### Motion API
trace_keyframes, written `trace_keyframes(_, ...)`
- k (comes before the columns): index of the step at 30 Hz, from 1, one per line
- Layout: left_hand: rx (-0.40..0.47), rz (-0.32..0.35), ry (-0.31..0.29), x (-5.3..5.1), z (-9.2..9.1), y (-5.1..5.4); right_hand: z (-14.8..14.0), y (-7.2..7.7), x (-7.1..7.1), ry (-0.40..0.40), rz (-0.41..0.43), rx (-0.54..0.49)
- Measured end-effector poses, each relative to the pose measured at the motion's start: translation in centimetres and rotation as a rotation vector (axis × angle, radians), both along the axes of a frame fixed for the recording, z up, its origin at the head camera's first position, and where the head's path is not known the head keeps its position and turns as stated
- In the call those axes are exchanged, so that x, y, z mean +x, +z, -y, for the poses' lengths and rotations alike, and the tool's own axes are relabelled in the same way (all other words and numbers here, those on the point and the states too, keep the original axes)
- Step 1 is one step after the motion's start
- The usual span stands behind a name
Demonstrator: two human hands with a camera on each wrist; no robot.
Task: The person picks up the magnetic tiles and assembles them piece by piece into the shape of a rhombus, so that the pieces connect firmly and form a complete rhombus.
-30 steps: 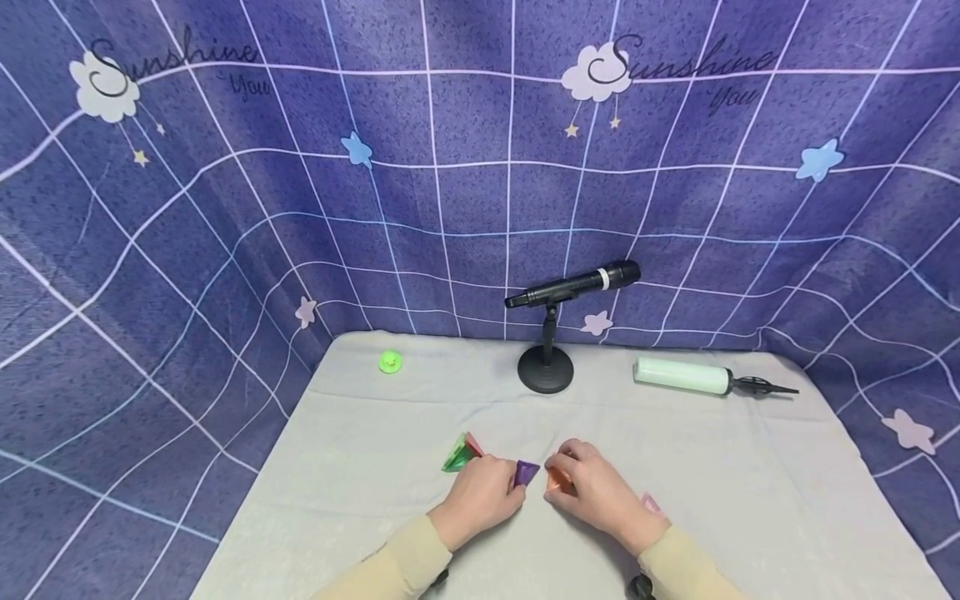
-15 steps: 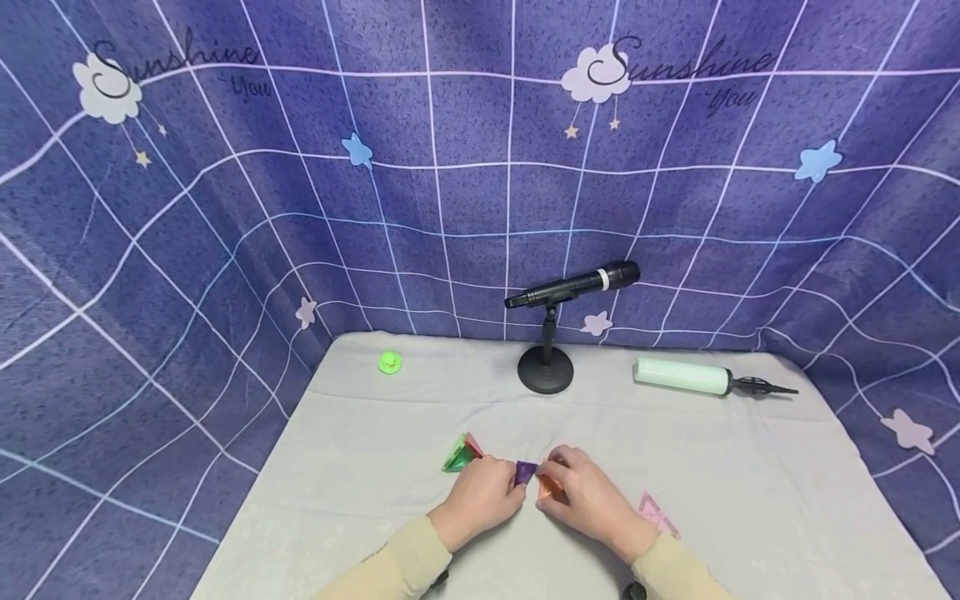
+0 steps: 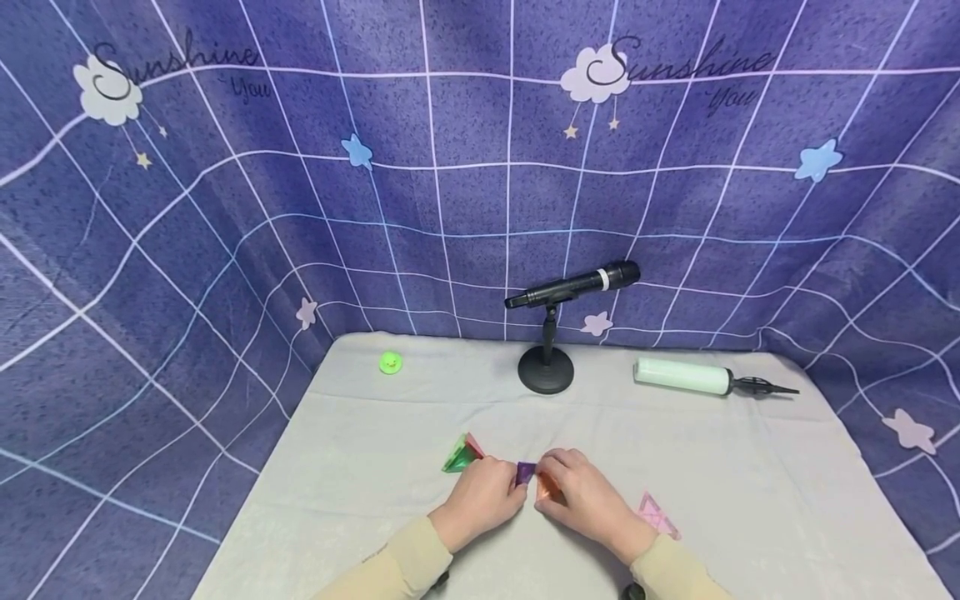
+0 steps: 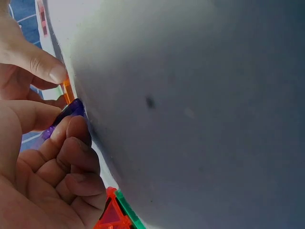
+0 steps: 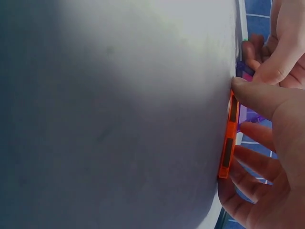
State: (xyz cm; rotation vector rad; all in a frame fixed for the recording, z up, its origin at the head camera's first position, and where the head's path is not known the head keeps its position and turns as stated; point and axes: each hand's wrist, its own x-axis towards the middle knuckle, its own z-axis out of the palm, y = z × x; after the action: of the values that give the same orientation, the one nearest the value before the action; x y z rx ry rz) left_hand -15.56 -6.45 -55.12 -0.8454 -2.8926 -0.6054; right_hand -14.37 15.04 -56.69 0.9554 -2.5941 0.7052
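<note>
Near the table's front middle, the left hand [image 3: 483, 500] pinches a purple translucent piece [image 3: 524, 473]; in the left wrist view the purple piece [image 4: 74, 109] sits between thumb and fingers. The right hand [image 3: 588, 500] holds an orange piece [image 3: 549, 488] close beside the purple one. The right wrist view has the orange piece [image 5: 228, 136] edge-on, with thumb and fingertips at its two ends. Whether orange and purple touch is unclear. A green and red standing shape [image 3: 461, 454] is just beyond the left hand. A pink triangle [image 3: 657, 515] lies right of the right hand.
A black microphone on a round stand [image 3: 546, 370] stands at the back middle. A pale green pump [image 3: 682, 376] lies at the back right, a small green toy [image 3: 390, 362] at the back left. A patterned curtain [image 3: 480, 192] rises behind the white-covered table [image 3: 360, 450].
My right hand has moved slightly left with the orange piece, closer to the purple one. More of the pink triangle shows. The left hand has hardly moved.
</note>
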Motion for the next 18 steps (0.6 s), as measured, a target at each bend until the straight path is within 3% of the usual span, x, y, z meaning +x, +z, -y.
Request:
trace_keyframes(9,-0.001,-0.015,-0.003,0.14,-0.35,0.22,0.44,-0.16,-0.21,0.009,-0.005,-0.019)
trace_keyframes(18,-0.012,-0.002,0.005,0.11,-0.47,0.1,0.81,-0.13,-0.11,-0.053,0.027,-0.007)
